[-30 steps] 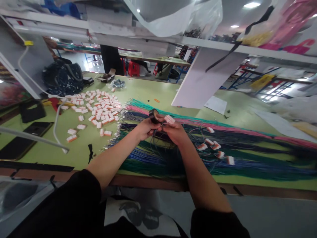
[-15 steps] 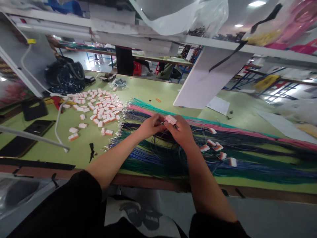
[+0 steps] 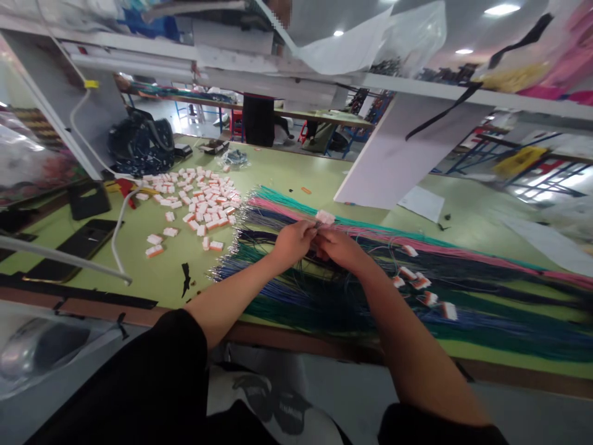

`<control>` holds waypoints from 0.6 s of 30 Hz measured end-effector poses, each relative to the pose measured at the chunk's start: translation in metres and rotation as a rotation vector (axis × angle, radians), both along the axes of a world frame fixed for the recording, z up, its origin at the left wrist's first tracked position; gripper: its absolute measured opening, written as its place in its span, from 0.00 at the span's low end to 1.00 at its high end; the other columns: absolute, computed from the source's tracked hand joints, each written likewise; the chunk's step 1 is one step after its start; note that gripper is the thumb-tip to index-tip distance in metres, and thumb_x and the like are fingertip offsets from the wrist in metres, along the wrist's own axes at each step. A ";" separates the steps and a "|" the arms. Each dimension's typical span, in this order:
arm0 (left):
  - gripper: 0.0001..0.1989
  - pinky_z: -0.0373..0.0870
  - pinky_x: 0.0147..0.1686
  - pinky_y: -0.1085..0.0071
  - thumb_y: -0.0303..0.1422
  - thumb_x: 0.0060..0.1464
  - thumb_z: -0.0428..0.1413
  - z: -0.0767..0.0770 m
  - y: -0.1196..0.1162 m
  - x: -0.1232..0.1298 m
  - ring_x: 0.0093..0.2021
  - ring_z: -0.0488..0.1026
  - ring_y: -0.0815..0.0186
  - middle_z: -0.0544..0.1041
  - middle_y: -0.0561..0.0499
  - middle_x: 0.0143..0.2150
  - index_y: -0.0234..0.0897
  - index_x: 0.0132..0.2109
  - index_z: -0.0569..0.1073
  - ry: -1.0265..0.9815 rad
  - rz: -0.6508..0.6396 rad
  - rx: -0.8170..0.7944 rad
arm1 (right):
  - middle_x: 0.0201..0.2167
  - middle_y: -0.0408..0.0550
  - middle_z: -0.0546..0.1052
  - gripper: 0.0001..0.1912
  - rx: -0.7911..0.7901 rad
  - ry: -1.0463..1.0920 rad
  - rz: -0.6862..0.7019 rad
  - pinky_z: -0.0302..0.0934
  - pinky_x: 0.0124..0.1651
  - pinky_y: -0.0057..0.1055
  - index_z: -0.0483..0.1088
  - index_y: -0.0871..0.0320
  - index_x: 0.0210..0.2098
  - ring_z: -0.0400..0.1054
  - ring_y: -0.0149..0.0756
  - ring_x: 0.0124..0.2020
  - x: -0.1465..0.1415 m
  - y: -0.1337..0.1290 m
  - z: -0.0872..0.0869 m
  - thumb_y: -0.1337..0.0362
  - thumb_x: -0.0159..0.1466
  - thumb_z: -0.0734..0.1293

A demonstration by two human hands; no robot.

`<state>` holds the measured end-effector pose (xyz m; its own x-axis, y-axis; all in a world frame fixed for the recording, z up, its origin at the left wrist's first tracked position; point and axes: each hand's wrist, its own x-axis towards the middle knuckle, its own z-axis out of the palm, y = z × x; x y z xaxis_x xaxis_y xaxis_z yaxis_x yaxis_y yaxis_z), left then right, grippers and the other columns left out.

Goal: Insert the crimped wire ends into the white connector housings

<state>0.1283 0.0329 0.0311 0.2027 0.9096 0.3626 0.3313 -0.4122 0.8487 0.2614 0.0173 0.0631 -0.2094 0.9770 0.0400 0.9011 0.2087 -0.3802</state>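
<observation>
My left hand (image 3: pixel 295 242) and my right hand (image 3: pixel 340 248) meet over the wire bundles, with the fingers of both pinched together. Just beyond my fingertips a white connector housing (image 3: pixel 325 217) stands out, and thin wires lead from it into my grip. Exactly which wire each hand pinches is too small to see. Beneath my hands lie long bundles of green wires (image 3: pixel 287 306), pink wires (image 3: pixel 266 205) and dark wires, their metal-tipped ends toward the left. To the right of my right forearm, several wired connectors (image 3: pixel 420 281) rest on the bundles.
A heap of white and orange connectors (image 3: pixel 210 201) lies left of the wire ends. Farther left are a phone (image 3: pixel 71 250), a white cable (image 3: pixel 119 232) and a dark bag (image 3: pixel 141 142). A white upright panel (image 3: pixel 375 157) supports the loaded shelf (image 3: pixel 343 79) overhead.
The view has shifted a little, so everything sits farther right. The connector that lay across my right fingers now stands beyond both sets of fingertips, and my hands are closer together.
</observation>
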 end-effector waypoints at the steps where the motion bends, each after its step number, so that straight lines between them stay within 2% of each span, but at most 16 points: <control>1: 0.09 0.63 0.34 0.72 0.26 0.52 0.52 0.000 0.001 0.002 0.30 0.69 0.65 0.72 0.53 0.24 0.38 0.25 0.70 -0.026 0.022 -0.045 | 0.22 0.46 0.75 0.13 0.087 -0.145 -0.033 0.59 0.37 0.33 0.71 0.55 0.29 0.67 0.36 0.26 -0.004 -0.002 0.002 0.64 0.62 0.56; 3: 0.13 0.62 0.31 0.73 0.25 0.52 0.51 0.000 0.006 0.004 0.26 0.67 0.67 0.68 0.54 0.21 0.37 0.21 0.66 -0.062 0.059 -0.132 | 0.26 0.54 0.77 0.14 0.273 -0.431 -0.051 0.56 0.46 0.40 0.73 0.58 0.32 0.69 0.41 0.30 -0.016 -0.010 0.005 0.68 0.61 0.56; 5: 0.15 0.60 0.27 0.73 0.24 0.52 0.49 -0.001 0.012 0.005 0.23 0.64 0.68 0.65 0.54 0.18 0.37 0.19 0.64 -0.069 0.084 -0.194 | 0.27 0.57 0.77 0.15 0.372 -0.623 0.056 0.50 0.53 0.46 0.75 0.62 0.34 0.69 0.43 0.32 -0.030 -0.023 0.008 0.71 0.58 0.57; 8: 0.16 0.59 0.24 0.73 0.23 0.53 0.46 0.001 0.018 0.002 0.20 0.63 0.69 0.63 0.55 0.16 0.36 0.19 0.64 -0.048 0.115 -0.243 | 0.24 0.51 0.76 0.13 0.350 -0.643 0.422 0.46 0.57 0.46 0.75 0.57 0.31 0.67 0.42 0.34 -0.046 -0.045 0.015 0.71 0.54 0.59; 9: 0.15 0.60 0.24 0.73 0.23 0.53 0.46 0.002 0.018 0.001 0.21 0.64 0.68 0.64 0.54 0.17 0.36 0.20 0.65 -0.041 0.114 -0.246 | 0.24 0.49 0.76 0.12 0.342 -0.595 0.515 0.46 0.57 0.44 0.74 0.55 0.30 0.67 0.41 0.35 -0.047 -0.051 0.020 0.71 0.54 0.59; 10: 0.13 0.61 0.26 0.73 0.24 0.53 0.48 0.004 0.017 0.001 0.23 0.66 0.68 0.66 0.54 0.18 0.35 0.21 0.67 -0.030 0.105 -0.231 | 0.24 0.47 0.75 0.12 0.349 -0.532 0.542 0.47 0.57 0.43 0.74 0.54 0.29 0.67 0.40 0.35 -0.046 -0.054 0.025 0.71 0.55 0.59; 11: 0.10 0.62 0.28 0.73 0.26 0.53 0.51 0.007 0.014 0.001 0.25 0.68 0.67 0.69 0.53 0.21 0.35 0.24 0.69 -0.006 0.085 -0.198 | 0.24 0.47 0.75 0.12 0.372 -0.466 0.463 0.50 0.55 0.42 0.74 0.54 0.28 0.67 0.40 0.34 -0.041 -0.056 0.031 0.70 0.55 0.59; 13: 0.03 0.64 0.32 0.71 0.29 0.53 0.54 0.013 0.006 0.005 0.30 0.71 0.64 0.74 0.49 0.27 0.34 0.33 0.73 0.142 0.034 -0.058 | 0.23 0.47 0.74 0.14 0.499 -0.261 0.165 0.55 0.49 0.39 0.74 0.53 0.31 0.67 0.39 0.33 -0.023 -0.057 0.046 0.67 0.60 0.56; 14: 0.07 0.64 0.32 0.70 0.30 0.54 0.54 0.017 0.001 0.009 0.32 0.72 0.61 0.75 0.47 0.29 0.33 0.39 0.73 0.249 -0.001 0.020 | 0.22 0.47 0.73 0.16 0.576 -0.148 0.033 0.57 0.46 0.38 0.73 0.54 0.34 0.67 0.39 0.33 -0.013 -0.057 0.053 0.64 0.63 0.54; 15: 0.11 0.64 0.33 0.69 0.30 0.55 0.53 0.020 -0.004 0.015 0.32 0.73 0.60 0.75 0.45 0.29 0.33 0.45 0.72 0.354 -0.035 0.076 | 0.21 0.46 0.72 0.17 0.639 -0.051 -0.043 0.58 0.43 0.36 0.73 0.54 0.35 0.67 0.38 0.31 -0.002 -0.057 0.060 0.61 0.64 0.53; 18: 0.18 0.65 0.33 0.68 0.25 0.55 0.52 0.028 -0.019 0.039 0.31 0.75 0.58 0.76 0.43 0.27 0.31 0.53 0.67 0.544 -0.146 0.148 | 0.19 0.44 0.70 0.19 0.794 0.136 -0.151 0.59 0.36 0.33 0.73 0.54 0.36 0.66 0.34 0.25 0.021 -0.062 0.075 0.55 0.65 0.53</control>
<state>0.1674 0.0138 0.0590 0.5152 0.8056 0.2926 0.6339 -0.5880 0.5025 0.2824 -0.0443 0.1381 -0.0215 0.6643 0.7471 0.8978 0.3417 -0.2780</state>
